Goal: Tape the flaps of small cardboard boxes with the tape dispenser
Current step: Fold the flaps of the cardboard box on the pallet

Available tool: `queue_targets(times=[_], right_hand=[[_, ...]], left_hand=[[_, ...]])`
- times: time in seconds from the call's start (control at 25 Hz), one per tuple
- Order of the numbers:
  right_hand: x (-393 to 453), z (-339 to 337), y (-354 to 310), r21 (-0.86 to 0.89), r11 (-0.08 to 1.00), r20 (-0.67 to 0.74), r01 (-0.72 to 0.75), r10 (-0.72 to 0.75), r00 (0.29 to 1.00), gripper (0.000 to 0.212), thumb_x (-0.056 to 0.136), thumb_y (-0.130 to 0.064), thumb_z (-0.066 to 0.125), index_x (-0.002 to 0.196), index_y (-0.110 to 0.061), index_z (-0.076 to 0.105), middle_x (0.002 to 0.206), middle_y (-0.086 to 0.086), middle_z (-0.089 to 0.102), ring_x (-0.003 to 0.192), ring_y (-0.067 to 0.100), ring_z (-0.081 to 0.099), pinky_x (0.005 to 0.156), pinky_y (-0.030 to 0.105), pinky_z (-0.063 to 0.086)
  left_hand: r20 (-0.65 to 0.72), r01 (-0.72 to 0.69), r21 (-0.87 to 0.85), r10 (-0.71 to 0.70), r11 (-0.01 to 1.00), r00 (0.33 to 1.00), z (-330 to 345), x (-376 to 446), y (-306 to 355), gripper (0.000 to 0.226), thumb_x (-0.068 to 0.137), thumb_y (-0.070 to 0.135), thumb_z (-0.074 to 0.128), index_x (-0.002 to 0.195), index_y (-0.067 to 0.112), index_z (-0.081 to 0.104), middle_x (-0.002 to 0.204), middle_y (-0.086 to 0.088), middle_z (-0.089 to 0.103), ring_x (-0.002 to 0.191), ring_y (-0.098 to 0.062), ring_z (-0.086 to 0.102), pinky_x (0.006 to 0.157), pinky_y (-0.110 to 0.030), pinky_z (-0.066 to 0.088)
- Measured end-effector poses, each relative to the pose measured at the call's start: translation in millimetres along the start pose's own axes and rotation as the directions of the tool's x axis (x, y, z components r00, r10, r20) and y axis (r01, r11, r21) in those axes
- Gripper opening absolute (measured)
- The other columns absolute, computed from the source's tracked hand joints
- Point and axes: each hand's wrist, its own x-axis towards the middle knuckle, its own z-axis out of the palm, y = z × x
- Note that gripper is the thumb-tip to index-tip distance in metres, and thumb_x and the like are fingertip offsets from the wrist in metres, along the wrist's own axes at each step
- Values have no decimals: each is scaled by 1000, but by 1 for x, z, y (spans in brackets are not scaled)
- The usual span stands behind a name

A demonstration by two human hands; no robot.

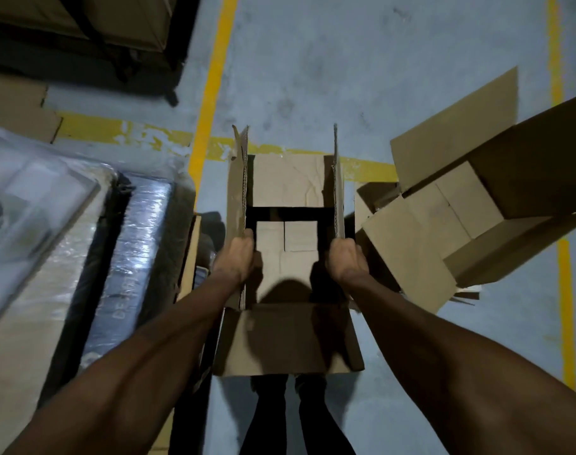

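Observation:
A small brown cardboard box is held in front of me above the floor, its top open. My left hand grips the upright left side flap. My right hand grips the upright right side flap. The far flap is folded inward and the near flap hangs outward toward me. The inside bottom flaps show through the opening. No tape dispenser is in view.
More open cardboard boxes lie on the grey floor to the right. Plastic-wrapped goods are stacked at the left. Yellow floor lines run ahead and across. A dark cart with cartons stands at the top left. My legs are below the box.

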Motion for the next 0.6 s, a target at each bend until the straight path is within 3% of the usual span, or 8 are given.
queue_targets(times=[0.24,0.4,0.6], right_hand=[[-75,-111,-31,17,999,-114,51,-49,992,26,98,-12,46,113,-1,64,114,17,66,108,31,64,84,35,52],[-127,-206,-56,40,991,-228,130,-117,967,28,98,-12,42,116,-3,62,120,16,63,112,32,61,88,36,50],[-195,-311,-89,29,961,-434,275,-235,870,30,100,-21,37,104,-5,63,113,14,63,105,31,60,83,33,47]], left_hand=[[-118,-20,84,30,996,993,-124,-65,4,44,90,3,46,133,3,37,114,-24,62,109,-45,59,89,-50,45],[-223,-43,80,60,996,973,-231,-109,13,38,86,0,43,124,1,43,111,-26,63,107,-45,59,86,-49,45],[-424,-11,59,35,998,905,-355,-180,19,37,88,3,43,125,6,46,114,-24,59,108,-43,57,86,-46,45]])
